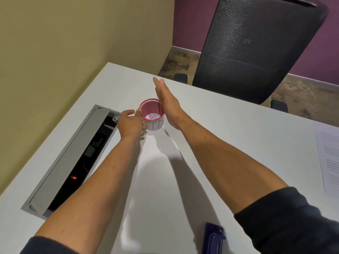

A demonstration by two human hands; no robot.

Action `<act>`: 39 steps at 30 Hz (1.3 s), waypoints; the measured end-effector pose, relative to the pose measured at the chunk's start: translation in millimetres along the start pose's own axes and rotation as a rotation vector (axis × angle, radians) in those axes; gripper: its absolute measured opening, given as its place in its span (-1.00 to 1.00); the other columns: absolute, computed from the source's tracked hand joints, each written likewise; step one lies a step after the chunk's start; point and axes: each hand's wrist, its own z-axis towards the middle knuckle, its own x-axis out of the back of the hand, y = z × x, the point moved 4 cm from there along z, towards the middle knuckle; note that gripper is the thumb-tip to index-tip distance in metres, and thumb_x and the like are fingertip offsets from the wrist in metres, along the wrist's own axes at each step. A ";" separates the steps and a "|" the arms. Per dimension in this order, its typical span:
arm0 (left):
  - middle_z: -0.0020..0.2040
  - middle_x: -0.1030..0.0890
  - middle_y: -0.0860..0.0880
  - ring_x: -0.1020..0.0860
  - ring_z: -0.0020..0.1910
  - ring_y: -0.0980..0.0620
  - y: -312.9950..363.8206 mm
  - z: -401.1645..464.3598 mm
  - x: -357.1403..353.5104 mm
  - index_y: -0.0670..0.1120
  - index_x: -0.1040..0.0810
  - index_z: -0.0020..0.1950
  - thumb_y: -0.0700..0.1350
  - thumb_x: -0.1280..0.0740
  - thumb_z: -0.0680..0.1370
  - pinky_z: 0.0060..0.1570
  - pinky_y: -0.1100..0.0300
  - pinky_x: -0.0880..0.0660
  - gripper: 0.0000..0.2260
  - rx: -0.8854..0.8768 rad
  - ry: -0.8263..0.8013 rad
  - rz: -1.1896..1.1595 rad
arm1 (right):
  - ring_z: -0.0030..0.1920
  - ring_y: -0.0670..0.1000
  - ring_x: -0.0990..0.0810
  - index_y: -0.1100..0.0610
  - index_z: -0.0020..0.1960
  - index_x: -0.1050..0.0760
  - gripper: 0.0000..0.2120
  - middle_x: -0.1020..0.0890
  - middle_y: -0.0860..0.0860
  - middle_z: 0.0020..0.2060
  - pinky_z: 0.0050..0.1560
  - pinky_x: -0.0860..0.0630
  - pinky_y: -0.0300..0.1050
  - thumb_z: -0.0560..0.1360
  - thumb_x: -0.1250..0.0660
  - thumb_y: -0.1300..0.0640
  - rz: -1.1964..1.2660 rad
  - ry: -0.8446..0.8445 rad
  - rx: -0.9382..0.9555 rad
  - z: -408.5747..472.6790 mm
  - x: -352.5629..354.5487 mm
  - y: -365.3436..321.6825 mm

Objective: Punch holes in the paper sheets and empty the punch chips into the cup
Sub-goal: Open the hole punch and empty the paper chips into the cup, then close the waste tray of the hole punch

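Nearest the camera, at the bottom edge of the view, the dark blue metal hole punch (213, 239) lies on the white table (238, 136) just inside the right forearm, with neither hand on it. Far out ahead, the small pink mesh cup with a white paper band (153, 116) stands upright between the two hands, white chips visible in its bottom. The left hand (130, 123) is curled around the cup's left side, gripping it near the rim, while the right hand (167, 105) is open and flat, edge-on, fingers straight, pressed against or just beside the cup's right wall; actual contact is hard to judge. Printed white paper sheets (328, 156) lie well apart at the far right. The punch sits behind both hands, closest to the right arm, so that hand would likely draw back for it.
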 end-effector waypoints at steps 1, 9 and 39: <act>-0.23 -0.62 0.01 -0.61 -0.36 0.02 -0.5 -2.7 1.9 -0.09 -0.52 0.19 0.05 -0.34 0.57 -0.49 0.25 -0.47 -0.71 -0.003 0.018 0.011 | 0.57 0.05 -0.12 -0.08 0.57 -0.10 -0.47 -0.12 -0.04 0.59 0.53 -0.12 0.13 0.65 0.14 -0.22 0.008 0.030 0.005 -2.8 2.9 -0.5; 0.10 -0.61 -0.09 -0.61 0.07 -0.10 -16.5 -62.4 9.2 -0.06 -0.53 0.11 -0.02 -0.32 0.59 0.13 -0.09 -0.57 -0.84 -0.075 0.039 0.060 | 0.45 0.01 -0.37 0.04 0.48 -0.33 -0.51 -0.41 -0.01 0.47 0.36 -0.28 -0.14 0.67 0.02 -0.15 -0.002 0.267 -0.025 -75.2 42.4 21.8; -0.28 -0.54 -0.15 -0.55 -0.32 -0.10 -181.3 -320.2 4.8 -0.30 -0.57 -0.07 -0.24 -0.32 0.52 -0.23 -0.07 -0.66 -0.89 0.073 -0.689 0.519 | -0.12 0.07 -0.66 0.18 -0.01 -0.65 -0.87 -0.69 0.11 -0.10 -0.07 -0.62 0.03 0.50 -0.35 0.23 -0.188 0.645 -0.498 -429.7 54.8 162.6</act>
